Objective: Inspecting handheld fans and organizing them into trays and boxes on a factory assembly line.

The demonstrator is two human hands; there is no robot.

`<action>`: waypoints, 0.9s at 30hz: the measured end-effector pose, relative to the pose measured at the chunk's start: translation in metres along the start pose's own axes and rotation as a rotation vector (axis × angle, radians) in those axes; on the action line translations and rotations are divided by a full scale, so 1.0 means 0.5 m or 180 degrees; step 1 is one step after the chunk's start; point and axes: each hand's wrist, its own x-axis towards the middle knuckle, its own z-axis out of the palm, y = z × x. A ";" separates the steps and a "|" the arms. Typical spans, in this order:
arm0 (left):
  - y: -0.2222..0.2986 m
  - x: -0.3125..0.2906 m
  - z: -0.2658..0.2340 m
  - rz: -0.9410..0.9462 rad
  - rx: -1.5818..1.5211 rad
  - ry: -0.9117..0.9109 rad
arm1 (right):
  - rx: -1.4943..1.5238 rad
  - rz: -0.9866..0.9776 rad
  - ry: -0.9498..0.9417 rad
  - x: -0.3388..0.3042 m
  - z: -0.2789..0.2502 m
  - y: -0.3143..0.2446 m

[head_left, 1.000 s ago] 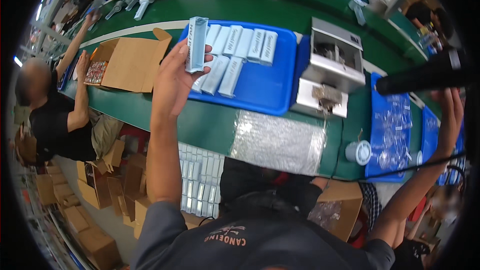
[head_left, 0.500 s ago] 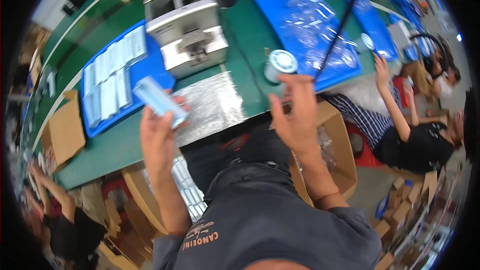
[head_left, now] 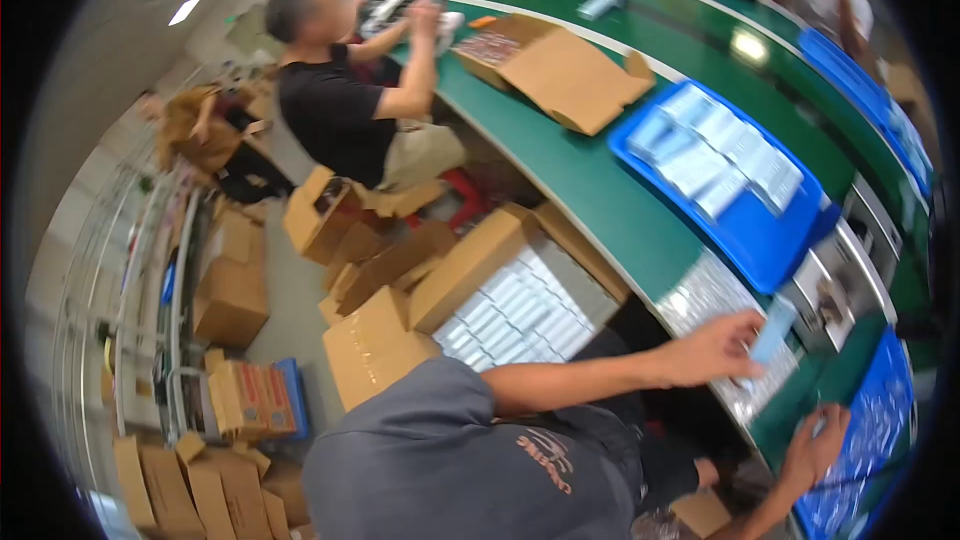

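Note:
A slim light-blue box (head_left: 773, 330) is pinched upright in the fingers of my left hand (head_left: 705, 350), above a sheet of silvery bubble wrap (head_left: 715, 285) at the table's edge. To its right, low in the picture, my right hand (head_left: 815, 450) has its fingers curled beside a blue tray (head_left: 888, 380) with clear plastic pieces on it. Something small and pale shows between those fingers, too blurred to name. Past my left hand, a second blue tray (head_left: 745, 250) carries rows of similar light-blue boxes (head_left: 725, 155). A metal-cased machine (head_left: 825, 290) stands beside that tray.
An open carton (head_left: 470, 270) packed with light-blue boxes stands on my left, below the green table (head_left: 590, 190). A flattened cardboard box (head_left: 575, 75) lies farther along the tabletop. A co-worker in black (head_left: 335, 110) sits there. More cartons (head_left: 230, 275) line the floor near racks.
My view has swung to the left, bringing the packed carton and the co-worker into fuller sight. The light-blue box stays in my left hand. My right hand's fingers, spread before, are now curled.

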 end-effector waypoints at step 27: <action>-0.012 0.072 0.061 0.1203 0.1899 0.0124 | 0.4114 -0.0107 0.1206 -0.003 0.122 -0.225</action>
